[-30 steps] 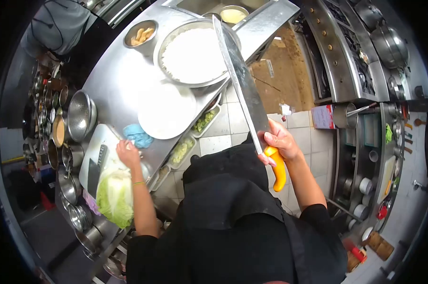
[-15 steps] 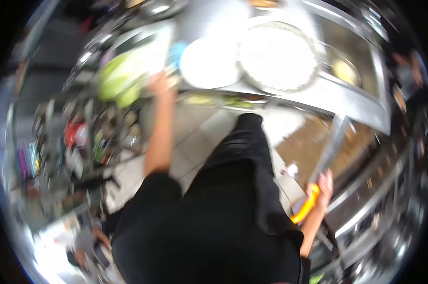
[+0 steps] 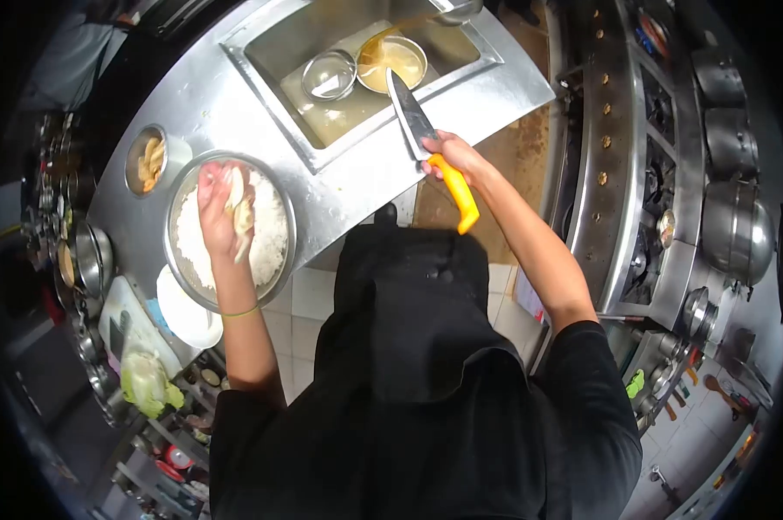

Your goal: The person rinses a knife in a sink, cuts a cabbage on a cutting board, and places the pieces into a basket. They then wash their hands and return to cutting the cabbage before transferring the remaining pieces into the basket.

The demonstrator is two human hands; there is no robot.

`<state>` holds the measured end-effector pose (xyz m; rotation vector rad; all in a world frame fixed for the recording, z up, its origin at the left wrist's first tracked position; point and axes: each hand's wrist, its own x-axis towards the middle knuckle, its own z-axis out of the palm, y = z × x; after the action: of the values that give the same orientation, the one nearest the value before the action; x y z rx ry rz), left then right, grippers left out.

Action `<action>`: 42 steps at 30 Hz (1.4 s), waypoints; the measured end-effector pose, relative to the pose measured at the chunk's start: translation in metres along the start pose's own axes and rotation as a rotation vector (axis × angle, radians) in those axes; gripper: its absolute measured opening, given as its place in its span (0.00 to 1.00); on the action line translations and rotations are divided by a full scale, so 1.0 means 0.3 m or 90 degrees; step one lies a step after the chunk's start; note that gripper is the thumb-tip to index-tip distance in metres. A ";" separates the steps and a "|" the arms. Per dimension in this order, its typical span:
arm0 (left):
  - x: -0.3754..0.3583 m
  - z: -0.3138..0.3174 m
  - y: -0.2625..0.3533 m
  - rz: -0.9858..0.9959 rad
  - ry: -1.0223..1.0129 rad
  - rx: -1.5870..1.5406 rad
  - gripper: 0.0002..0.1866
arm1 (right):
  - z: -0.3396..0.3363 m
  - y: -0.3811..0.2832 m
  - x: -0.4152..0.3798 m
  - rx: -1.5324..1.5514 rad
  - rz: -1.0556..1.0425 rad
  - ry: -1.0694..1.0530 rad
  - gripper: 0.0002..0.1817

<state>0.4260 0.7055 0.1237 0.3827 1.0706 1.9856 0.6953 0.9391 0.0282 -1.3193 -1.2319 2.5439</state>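
My right hand (image 3: 452,159) grips a large chef's knife (image 3: 413,117) by its yellow handle. The blade points away from me, over the counter's front edge, its tip overlapping the sink (image 3: 322,152). My left hand (image 3: 218,208) is curled around pale, flat food pieces (image 3: 239,204), whose kind I cannot tell. It is over a wide metal bowl (image 3: 289,217) of white rice (image 3: 272,238) and hides part of it. Beyond that bowl stands a metal pot (image 3: 179,154) with yellowish pieces inside.
In the sink are a round strainer (image 3: 330,76) and a bowl of cloudy liquid (image 3: 400,59). A white container (image 3: 183,308), a cutting board (image 3: 118,303) and a lettuce (image 3: 149,381) are at the left. A stove (image 3: 612,173) runs along the right, with large pots (image 3: 738,230) behind.
My view has swung right, toward the sink and stove. My left hand went from beside the cutting board to over the rice bowl. The knife came up from my right side over the counter.
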 end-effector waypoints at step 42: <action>-1.039 0.029 -0.104 0.010 0.316 0.348 0.19 | 0.327 -0.193 -0.448 -0.707 0.011 -0.507 0.16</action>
<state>0.6380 0.4754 0.1389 0.1765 1.9404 1.8178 0.6947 0.8693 0.1901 -0.1545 -3.0163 2.4332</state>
